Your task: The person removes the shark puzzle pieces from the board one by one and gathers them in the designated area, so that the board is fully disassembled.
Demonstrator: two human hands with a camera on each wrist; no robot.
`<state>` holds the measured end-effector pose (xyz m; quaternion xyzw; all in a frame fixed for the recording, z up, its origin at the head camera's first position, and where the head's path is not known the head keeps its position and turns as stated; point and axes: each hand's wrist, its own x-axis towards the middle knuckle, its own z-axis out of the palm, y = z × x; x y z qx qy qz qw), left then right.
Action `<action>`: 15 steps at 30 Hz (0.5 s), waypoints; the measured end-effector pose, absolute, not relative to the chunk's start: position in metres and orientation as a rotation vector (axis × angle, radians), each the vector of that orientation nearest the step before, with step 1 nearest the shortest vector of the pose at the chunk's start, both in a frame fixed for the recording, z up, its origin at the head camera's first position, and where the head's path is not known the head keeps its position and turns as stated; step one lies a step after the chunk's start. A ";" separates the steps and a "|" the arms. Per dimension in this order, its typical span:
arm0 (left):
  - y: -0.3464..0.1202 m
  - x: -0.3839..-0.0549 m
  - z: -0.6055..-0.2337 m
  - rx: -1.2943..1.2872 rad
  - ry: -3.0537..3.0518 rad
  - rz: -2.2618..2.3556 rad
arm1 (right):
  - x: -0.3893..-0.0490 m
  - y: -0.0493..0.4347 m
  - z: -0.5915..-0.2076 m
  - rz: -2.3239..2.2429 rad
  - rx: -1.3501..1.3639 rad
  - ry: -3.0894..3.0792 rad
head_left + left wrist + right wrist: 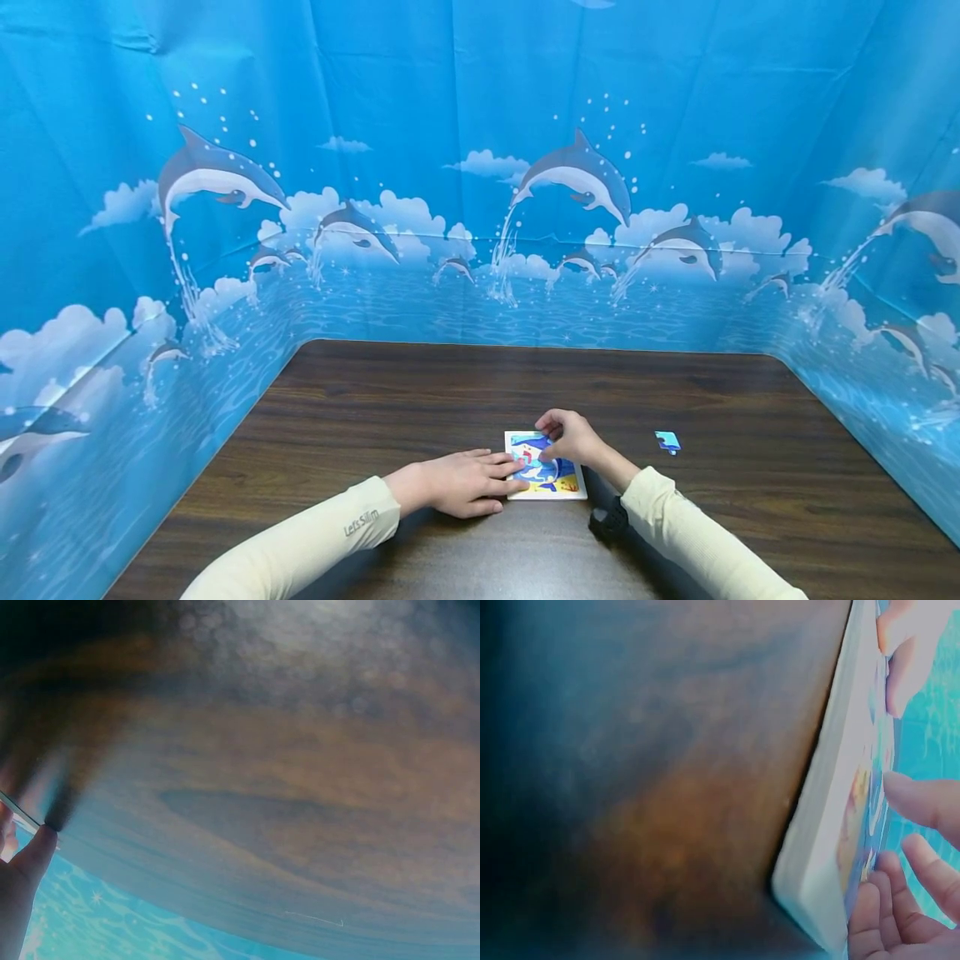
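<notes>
A small jigsaw puzzle in a white frame lies flat on the table, with a blue, red and yellow sea picture. My left hand rests at its left side, fingers stretched and their tips on the picture. Over the upper right of the puzzle is my right hand, fingers bent and thumb tip on the picture. In the right wrist view the thumb touches the surface while the fingers stand apart from it, with no piece visible between them. One loose blue jigsaw piece lies to the right.
The dark wood-grain table has a blue dolphin-print curtain around its back and sides. A black band or device sits at the right wrist.
</notes>
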<state>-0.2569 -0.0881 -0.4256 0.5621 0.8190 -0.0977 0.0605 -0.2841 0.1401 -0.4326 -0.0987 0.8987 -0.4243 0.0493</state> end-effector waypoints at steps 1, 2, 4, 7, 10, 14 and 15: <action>-0.088 -0.257 -0.426 1.700 2.477 -0.294 | -0.284 0.139 -0.433 -1.283 -0.295 2.746; -0.088 -0.257 -0.426 1.696 2.475 -0.290 | -0.285 0.139 -0.433 -1.273 -0.293 2.752; -0.088 -0.257 -0.425 1.692 2.474 -0.287 | -0.286 0.138 -0.434 -1.263 -0.293 2.760; -0.087 -0.257 -0.425 1.689 2.475 -0.286 | -0.288 0.137 -0.435 -1.247 -0.314 2.775; -0.087 -0.257 -0.425 1.694 2.480 -0.293 | -0.289 0.138 -0.436 -1.214 -0.337 2.787; -0.087 -0.256 -0.425 1.697 2.483 -0.293 | -0.288 0.140 -0.433 -1.159 -0.345 2.784; -0.087 -0.256 -0.425 1.696 2.482 -0.292 | -0.289 0.141 -0.432 -1.139 -0.355 2.783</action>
